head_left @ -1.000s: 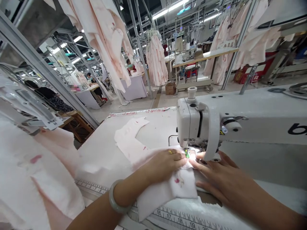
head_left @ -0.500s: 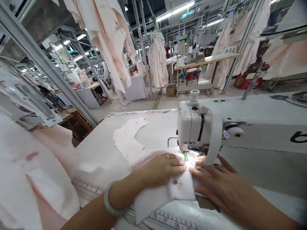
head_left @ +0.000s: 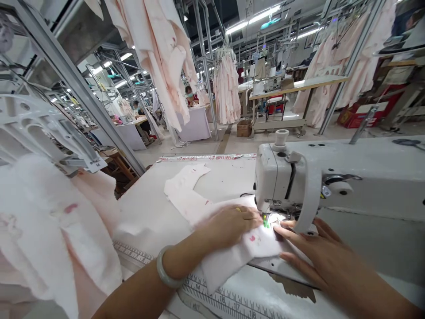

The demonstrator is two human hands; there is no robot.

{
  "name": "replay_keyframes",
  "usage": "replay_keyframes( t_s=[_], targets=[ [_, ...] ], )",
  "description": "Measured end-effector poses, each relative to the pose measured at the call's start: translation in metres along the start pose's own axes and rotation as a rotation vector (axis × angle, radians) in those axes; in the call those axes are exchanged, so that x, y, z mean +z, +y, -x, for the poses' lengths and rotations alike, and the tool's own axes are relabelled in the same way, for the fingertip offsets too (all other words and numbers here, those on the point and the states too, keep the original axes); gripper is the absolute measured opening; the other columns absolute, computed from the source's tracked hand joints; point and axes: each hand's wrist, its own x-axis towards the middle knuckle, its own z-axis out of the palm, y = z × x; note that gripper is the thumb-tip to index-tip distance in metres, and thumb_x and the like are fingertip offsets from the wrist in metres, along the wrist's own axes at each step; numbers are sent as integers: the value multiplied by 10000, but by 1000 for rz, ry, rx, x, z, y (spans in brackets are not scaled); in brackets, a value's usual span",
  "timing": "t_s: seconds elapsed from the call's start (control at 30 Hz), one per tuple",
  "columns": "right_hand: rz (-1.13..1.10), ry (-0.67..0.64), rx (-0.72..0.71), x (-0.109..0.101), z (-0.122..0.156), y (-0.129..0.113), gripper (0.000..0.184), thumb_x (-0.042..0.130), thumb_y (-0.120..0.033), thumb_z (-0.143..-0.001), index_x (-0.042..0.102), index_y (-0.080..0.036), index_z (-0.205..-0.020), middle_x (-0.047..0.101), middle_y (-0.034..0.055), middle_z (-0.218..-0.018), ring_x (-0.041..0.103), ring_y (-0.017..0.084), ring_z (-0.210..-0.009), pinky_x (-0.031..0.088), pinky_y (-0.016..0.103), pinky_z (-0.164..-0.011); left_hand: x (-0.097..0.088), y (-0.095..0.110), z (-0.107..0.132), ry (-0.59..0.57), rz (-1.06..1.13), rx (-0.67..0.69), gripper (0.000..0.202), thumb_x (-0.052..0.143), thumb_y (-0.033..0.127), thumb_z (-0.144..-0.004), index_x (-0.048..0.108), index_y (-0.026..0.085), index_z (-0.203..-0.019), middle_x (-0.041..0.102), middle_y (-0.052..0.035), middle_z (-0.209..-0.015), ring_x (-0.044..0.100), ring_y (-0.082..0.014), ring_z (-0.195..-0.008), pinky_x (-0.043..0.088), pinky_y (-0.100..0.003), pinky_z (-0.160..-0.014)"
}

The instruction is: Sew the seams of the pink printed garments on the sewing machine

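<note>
A pale pink fabric piece (head_left: 229, 263) with a small pink embroidered motif lies under the needle area of a white sewing machine (head_left: 274, 177). My left hand (head_left: 229, 225), with a ring and a bangle, rests on this fabric left of the lit presser foot (head_left: 266, 220), fingers stretched forward. On the machine's right side my right hand (head_left: 314, 250) has its fingers apart. Its fingertips touch the fabric's right edge by the presser foot, partly behind the white curved guard (head_left: 308, 195). Another pale, curved cut piece (head_left: 186, 186) lies flat beyond my left hand.
Pale garment pieces hang from a white clamp hanger (head_left: 79, 150) at the left. A printed ruler strip (head_left: 215, 297) runs along the table's near side. More garments (head_left: 159, 53) hang ahead from metal poles. People sit at tables (head_left: 195, 124) farther back.
The fabric under my hands has moved forward, bringing its motif closer to the presser foot. My left hand has moved slightly with it. The whole view has shifted a little to the left.
</note>
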Motion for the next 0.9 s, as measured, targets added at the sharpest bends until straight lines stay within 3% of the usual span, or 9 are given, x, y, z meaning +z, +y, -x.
replay_keyframes(
  t_s=[0.2,0.27,0.37,0.47,0.57,0.7,0.77,0.83,0.9],
  targets=[
    [-26,15,26,-4,-2,7,415,480,-557,-1021,728,-290,-1218,768,70,-990,713,336,-953,499,641,-1023,1,7,5,44,-47,-84,379,430,150,-1048,586,219,-1387,639,-43,-1423,482,-180,-1427,276,-420,-1272],
    [-28,57,17,-6,-5,9,416,463,-555,-1025,753,-287,-1153,768,78,-981,706,360,-984,531,629,-978,-1,5,6,83,-44,-243,345,442,296,-1079,581,251,-1392,639,-40,-1420,438,-201,-1464,189,-481,-1297],
    [-59,72,12,-9,-10,9,387,454,-525,-1036,769,-300,-1055,773,62,-965,718,348,-962,571,578,-924,-13,-14,17,82,-84,-664,381,410,396,-1087,570,255,-1402,586,-52,-1481,346,-228,-1520,96,-526,-1301],
    [-104,82,-15,-12,-9,1,374,448,-492,-1048,768,-302,-1080,785,43,-1007,737,308,-940,603,509,-883,-33,-40,48,42,-132,-968,362,422,360,-1066,616,203,-1329,561,-118,-1490,348,-311,-1508,208,-614,-1241],
    [-168,93,-18,-10,-3,-18,400,475,-516,-1039,731,-300,-1256,760,69,-1190,718,307,-1088,616,447,-905,-48,-41,93,-28,-137,-1123,313,518,334,-1007,651,182,-1247,631,-145,-1378,540,-310,-1329,445,-495,-1096],
    [-252,3,-108,-5,3,-49,555,576,-547,-989,534,-350,-1506,623,79,-1446,620,318,-1287,581,442,-1015,-35,27,147,-56,-204,-1303,338,406,264,-1019,673,91,-1135,676,-235,-1184,623,-343,-1150,514,-464,-933],
    [-281,-72,-200,-8,0,-59,638,601,-555,-976,440,-369,-1564,588,73,-1485,582,325,-1334,525,495,-1091,-16,74,164,-88,-168,-1293,309,428,294,-1013,700,147,-1020,718,-165,-946,684,-310,-907,540,-428,-802],
    [-311,-165,-263,-15,-7,-63,629,606,-538,-984,427,-384,-1567,600,63,-1473,576,319,-1341,447,542,-1157,4,112,172,-73,-8,-956,250,510,371,-995,709,221,-1010,705,-87,-801,677,-268,-728,538,-381,-703],
    [-331,-224,-277,-24,-14,-60,554,592,-495,-1008,471,-389,-1539,620,55,-1451,577,302,-1342,399,555,-1191,15,132,165,-59,83,-707,193,588,422,-963,717,279,-981,701,-53,-773,689,-255,-739,552,-364,-708]
  ],
)
